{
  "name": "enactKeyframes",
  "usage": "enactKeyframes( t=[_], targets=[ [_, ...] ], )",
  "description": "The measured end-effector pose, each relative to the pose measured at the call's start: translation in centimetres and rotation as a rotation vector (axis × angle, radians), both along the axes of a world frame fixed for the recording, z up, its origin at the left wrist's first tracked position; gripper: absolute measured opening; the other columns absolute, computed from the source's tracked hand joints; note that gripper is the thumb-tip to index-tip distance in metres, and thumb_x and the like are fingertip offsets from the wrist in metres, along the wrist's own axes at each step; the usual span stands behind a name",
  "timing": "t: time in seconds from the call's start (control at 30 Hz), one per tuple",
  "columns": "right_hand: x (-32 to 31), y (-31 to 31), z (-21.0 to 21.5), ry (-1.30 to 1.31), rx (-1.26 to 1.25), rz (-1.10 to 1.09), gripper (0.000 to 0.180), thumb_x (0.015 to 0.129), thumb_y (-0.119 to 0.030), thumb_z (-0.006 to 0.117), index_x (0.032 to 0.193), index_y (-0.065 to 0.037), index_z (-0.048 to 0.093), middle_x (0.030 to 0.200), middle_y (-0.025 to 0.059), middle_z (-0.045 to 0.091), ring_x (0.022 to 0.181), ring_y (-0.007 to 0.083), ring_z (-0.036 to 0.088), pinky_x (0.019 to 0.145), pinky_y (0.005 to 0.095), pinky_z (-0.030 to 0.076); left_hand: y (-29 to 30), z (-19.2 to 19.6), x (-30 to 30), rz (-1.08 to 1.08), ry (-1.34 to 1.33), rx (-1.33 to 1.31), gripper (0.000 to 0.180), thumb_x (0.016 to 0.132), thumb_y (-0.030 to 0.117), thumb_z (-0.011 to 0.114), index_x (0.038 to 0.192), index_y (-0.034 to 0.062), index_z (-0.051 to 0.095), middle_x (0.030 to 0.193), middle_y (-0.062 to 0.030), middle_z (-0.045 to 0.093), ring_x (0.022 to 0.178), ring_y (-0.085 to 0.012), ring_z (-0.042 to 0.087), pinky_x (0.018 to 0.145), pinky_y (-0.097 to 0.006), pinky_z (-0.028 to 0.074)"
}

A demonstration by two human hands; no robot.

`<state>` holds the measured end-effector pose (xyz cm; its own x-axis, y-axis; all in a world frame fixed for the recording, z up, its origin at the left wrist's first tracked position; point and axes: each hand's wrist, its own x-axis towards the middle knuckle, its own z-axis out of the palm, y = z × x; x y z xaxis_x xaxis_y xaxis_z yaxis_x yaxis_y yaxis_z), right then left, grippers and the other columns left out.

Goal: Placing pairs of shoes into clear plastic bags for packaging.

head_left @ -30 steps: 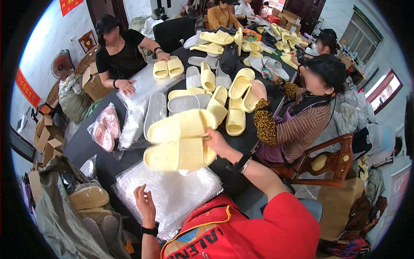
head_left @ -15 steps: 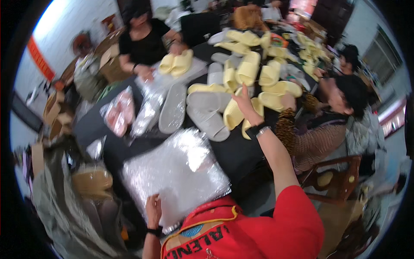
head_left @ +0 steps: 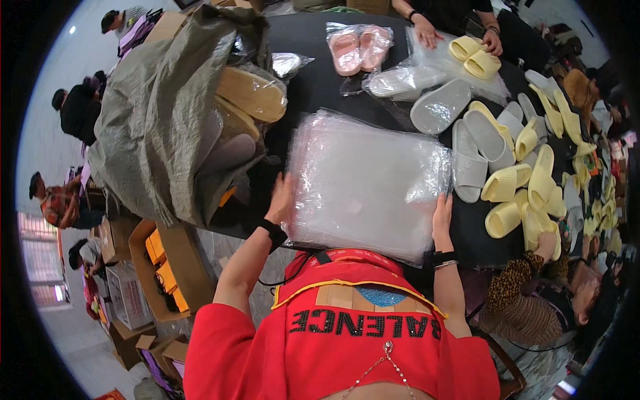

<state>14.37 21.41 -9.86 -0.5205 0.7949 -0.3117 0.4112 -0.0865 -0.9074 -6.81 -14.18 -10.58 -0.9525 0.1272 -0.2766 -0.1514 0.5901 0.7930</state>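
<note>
A stack of clear plastic bags (head_left: 360,180) lies on the dark table in front of me. My left hand (head_left: 283,200) rests along its left edge, fingers stretched out. Against the right edge is my right hand (head_left: 442,215), its fingers straight and together pointing away from me. Neither hand is wrapped round anything. Just beyond the stack's far right corner lie grey slippers (head_left: 469,160) and a grey slipper sole (head_left: 440,107). Pale yellow slippers (head_left: 505,183) are heaped to the right.
A grey-green woven sack (head_left: 153,127) with tan slippers (head_left: 252,93) stands at left. Bagged pink slippers (head_left: 360,48) lie at the far side. Across the table, a co-worker's hands (head_left: 427,30) handle yellow slippers on plastic; another person (head_left: 540,300) sits at right. A cardboard box (head_left: 180,267) stands lower left.
My right hand has come back from reaching toward the slippers to the stack's right edge. My left hand has shifted to its left edge. The view has turned leftward.
</note>
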Motion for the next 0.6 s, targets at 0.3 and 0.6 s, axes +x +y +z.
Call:
enactKeyframes(
  t=[0.3,0.6],
  targets=[
    [-0.5,-0.2,-1.5,0.072,-0.126,0.151,0.056,0.091,-0.036,0.040,0.130,0.002,0.030,0.128,0.0180,0.039,0.115,0.0263,0.040,0.095,0.0348,0.032,0.2,4.5,-1.7,-0.174,0.201,-0.292,0.070,0.082,0.036,0.051,0.134,-0.0014,0.022,0.132,-0.0238,0.032,0.121,-0.0359,0.032,0.101,-0.041,0.024],
    [-0.5,1.1,-4.9,-0.039,-0.014,0.093,0.048,0.090,-0.036,0.044,0.119,0.002,0.043,0.104,0.0121,0.052,0.089,0.0189,0.053,0.075,0.0312,0.045,14.2,7.0,-10.1,-0.849,0.662,-0.490,0.085,0.071,0.048,0.063,0.134,0.0060,0.025,0.132,-0.0112,0.037,0.123,-0.0308,0.031,0.097,-0.051,0.025]
  ],
)
